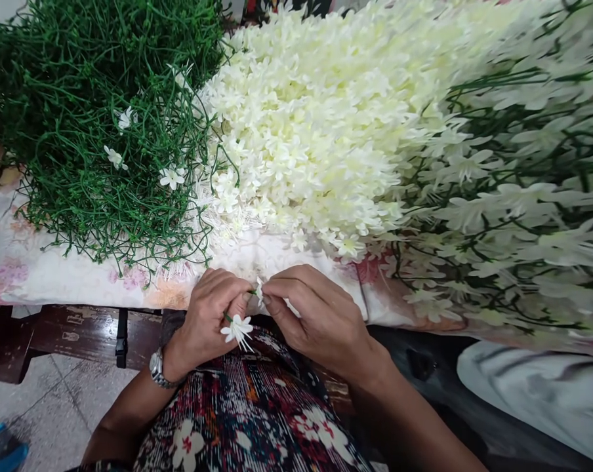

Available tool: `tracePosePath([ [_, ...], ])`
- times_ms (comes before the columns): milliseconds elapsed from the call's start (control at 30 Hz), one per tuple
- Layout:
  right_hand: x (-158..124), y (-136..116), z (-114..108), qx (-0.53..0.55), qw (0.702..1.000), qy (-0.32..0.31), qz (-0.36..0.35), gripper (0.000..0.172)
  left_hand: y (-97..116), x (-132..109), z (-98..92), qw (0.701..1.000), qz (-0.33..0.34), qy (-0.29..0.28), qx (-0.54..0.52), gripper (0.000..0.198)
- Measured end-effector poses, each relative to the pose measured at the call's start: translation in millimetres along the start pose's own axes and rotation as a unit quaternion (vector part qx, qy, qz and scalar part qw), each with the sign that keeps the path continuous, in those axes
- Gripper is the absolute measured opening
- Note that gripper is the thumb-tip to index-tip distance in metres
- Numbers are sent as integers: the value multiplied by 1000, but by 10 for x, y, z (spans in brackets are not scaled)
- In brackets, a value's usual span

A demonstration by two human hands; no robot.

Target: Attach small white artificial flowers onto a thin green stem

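My left hand [216,314] is closed on a green artificial flower stem, its thumb and forefinger pinching near the tip. A white flower [237,330] on this stem hangs below the fingers, its thin stamens showing. My right hand [321,314] pinches a small white flower piece [260,292] between thumb and forefinger, right at the stem's end by my left thumb. Whether the piece sits fully on the stem I cannot tell. Both hands are close together over my lap, just in front of the table edge.
A heap of green stems [94,131] lies at the left, with a few white flowers on it. Loose white blossoms [316,131] are piled in the middle. Stems with white flowers [513,216] lie at the right. A floral cloth [80,278] covers the table.
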State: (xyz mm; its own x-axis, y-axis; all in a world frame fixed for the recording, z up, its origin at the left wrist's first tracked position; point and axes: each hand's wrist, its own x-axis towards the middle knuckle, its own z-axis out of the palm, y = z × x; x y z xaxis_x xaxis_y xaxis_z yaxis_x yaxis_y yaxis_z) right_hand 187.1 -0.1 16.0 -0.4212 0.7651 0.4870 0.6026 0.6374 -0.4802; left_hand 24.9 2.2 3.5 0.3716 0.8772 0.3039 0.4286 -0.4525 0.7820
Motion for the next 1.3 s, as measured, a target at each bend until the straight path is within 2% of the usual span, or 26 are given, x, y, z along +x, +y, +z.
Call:
tracePosePath([
  [133,26,9,11,12,1000,-6,-4,11,-27,-18,26,998,29,12,56,10],
  [333,23,43,99,36,999,-5,4,11,-119,-35,102,994,55,48,81,11],
  [533,2,57,175,70,997,0,22,13,-141,-38,131,994,60,77,55,10],
  [733,22,30,231,90,995,30,35,13,-141,-50,91,997,30,68,14,10],
  [1000,62,-21,35,87,996,13,28,20,-71,-56,-37,993,-51,35,-106,9],
  [1167,82,-34,-109,64,997,40,26,25,-79,-42,-33,996,-9,58,-69,8],
  [1300,129,-71,-134,62,998,4,27,21,-87,-45,-12,997,33,63,-12,8],
])
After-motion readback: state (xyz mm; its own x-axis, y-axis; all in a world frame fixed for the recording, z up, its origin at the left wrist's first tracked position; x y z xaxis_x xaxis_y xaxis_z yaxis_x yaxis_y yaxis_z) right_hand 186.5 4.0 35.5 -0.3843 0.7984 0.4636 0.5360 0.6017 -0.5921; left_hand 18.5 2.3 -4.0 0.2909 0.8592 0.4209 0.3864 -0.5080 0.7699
